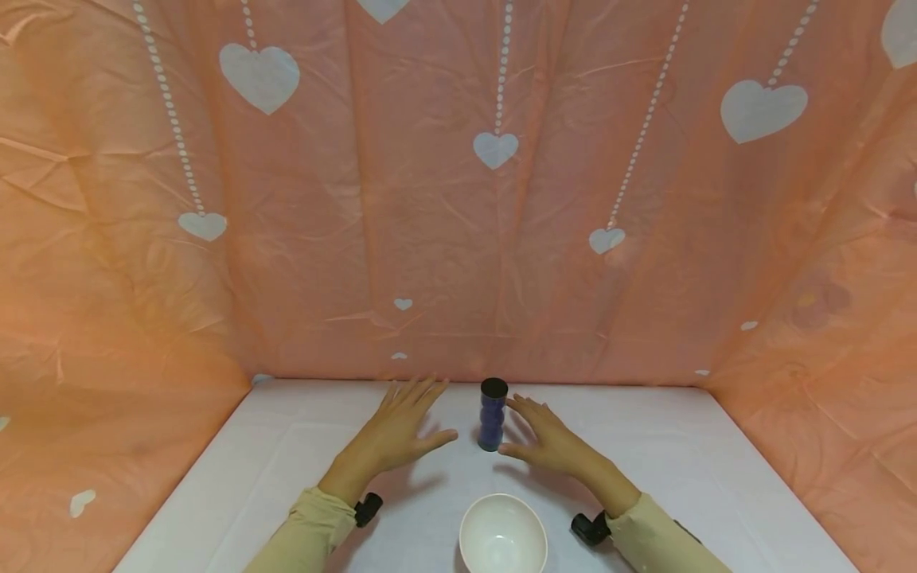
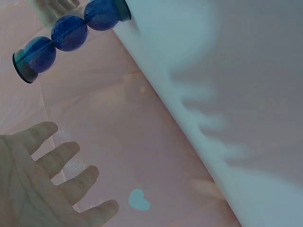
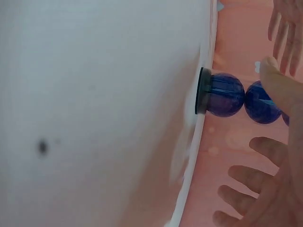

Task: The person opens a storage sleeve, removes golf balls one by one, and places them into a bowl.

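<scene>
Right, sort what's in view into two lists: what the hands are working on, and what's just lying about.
In hand:
- blue bottle, upright between both hands
- left hand, open, beside it
- right hand, open, close on its other side; contact unclear

Lying about:
- white bowl, near edge of the table
- pink heart-print backdrop

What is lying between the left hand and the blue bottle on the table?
Nothing. In the head view, only bare white table separates the left hand from the upright blue bottle. The left wrist view shows the same open gap.
</scene>
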`<state>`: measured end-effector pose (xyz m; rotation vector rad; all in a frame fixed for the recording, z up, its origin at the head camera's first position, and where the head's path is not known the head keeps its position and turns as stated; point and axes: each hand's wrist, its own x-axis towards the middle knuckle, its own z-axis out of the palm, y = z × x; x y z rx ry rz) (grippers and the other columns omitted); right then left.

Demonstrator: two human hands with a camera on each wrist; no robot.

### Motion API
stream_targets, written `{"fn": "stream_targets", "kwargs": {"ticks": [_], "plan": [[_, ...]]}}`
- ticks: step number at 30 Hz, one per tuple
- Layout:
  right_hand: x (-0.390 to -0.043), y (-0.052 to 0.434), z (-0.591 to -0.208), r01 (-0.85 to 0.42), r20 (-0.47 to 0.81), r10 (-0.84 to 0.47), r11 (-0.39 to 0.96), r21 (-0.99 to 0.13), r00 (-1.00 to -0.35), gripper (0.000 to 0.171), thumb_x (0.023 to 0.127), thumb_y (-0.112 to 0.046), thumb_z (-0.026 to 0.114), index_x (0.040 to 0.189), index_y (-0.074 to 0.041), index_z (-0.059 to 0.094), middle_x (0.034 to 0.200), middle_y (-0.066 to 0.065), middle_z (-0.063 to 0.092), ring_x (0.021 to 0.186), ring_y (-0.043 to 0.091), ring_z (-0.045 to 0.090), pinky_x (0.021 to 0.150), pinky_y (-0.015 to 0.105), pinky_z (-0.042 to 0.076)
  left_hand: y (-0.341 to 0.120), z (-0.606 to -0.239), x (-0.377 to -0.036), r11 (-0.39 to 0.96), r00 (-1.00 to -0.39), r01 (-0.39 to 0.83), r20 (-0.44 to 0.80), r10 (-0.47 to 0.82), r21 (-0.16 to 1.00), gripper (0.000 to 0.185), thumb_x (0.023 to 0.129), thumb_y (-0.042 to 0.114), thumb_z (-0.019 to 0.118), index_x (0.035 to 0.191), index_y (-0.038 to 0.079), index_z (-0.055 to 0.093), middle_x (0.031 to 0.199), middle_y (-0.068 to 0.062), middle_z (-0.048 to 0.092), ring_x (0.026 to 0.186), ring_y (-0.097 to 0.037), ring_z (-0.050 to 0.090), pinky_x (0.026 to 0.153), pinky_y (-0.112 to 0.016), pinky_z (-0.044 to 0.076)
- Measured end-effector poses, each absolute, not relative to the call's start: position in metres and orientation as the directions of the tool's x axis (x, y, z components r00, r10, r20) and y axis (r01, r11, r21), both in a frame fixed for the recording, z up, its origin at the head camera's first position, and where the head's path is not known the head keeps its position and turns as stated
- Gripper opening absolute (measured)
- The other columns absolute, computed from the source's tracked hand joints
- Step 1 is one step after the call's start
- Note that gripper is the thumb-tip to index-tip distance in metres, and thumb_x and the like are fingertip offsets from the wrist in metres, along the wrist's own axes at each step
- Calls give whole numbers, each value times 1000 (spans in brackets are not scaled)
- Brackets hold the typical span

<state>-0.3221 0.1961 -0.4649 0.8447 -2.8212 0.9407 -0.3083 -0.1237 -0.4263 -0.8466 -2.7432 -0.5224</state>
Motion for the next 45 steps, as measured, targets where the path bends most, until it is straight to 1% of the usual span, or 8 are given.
{"fn": "stream_targets", "kwargs": {"ticks": [7,12,19,23,28,35,40,45], "plan": [[-328,187,-466,-471,207,-454,610,-637,-867,80,93,-36,86,153,4,51,155,28,53,148,50,45,122,68,35,-122,-425,-310,763,-799,592,314,513,261,91,100,65,64,168,11,36,172,-18,35,160,-45,26,130,-69,12],[-330,181,-466,-399,163,-394,644,-653,-904,78,90,-38,89,147,5,57,150,27,59,144,48,51,119,67,40,-120,-425,-310,760,-797,595,314,516,262,91,100,66,63,168,12,35,172,-18,35,160,-45,26,130,-69,12],[-338,177,-469,-434,191,-419,620,-653,-887,63,92,-32,88,138,4,66,135,20,71,130,44,64,110,63,50,-119,-424,-309,754,-800,594,311,514,281,91,101,66,62,168,12,35,172,-16,35,161,-44,25,129,-70,12],[-340,175,-469,-412,166,-428,583,-700,-888,60,94,-31,86,140,2,65,133,17,73,127,41,67,110,61,52,-119,-424,-309,752,-800,593,314,511,288,90,100,65,63,168,13,36,172,-16,35,160,-44,25,129,-71,14],[-343,173,-469,-426,172,-461,531,-732,-871,51,96,-25,85,136,1,67,127,14,75,119,37,71,105,57,56,-118,-424,-309,749,-800,594,315,510,295,90,101,65,63,168,12,36,173,-15,34,160,-45,26,128,-72,14],[-347,171,-471,-422,179,-464,494,-760,-868,48,95,-21,85,132,4,68,120,15,77,115,37,73,102,53,59,-112,-422,-309,746,-798,597,313,515,296,89,101,64,64,168,12,36,173,-16,35,160,-45,26,128,-72,14],[-346,170,-471,-427,184,-468,488,-762,-864,46,95,-21,85,130,3,69,116,13,78,112,35,74,99,51,61,-108,-422,-310,750,-802,593,304,514,293,90,101,66,62,169,14,34,174,-15,33,160,-45,26,129,-70,14],[-345,170,-469,-436,191,-467,500,-748,-863,43,95,-21,86,128,2,71,113,10,78,109,31,75,98,48,62,-106,-421,-311,755,-802,592,301,516,283,90,102,67,60,170,15,32,174,-14,32,160,-45,25,128,-71,16]]}}
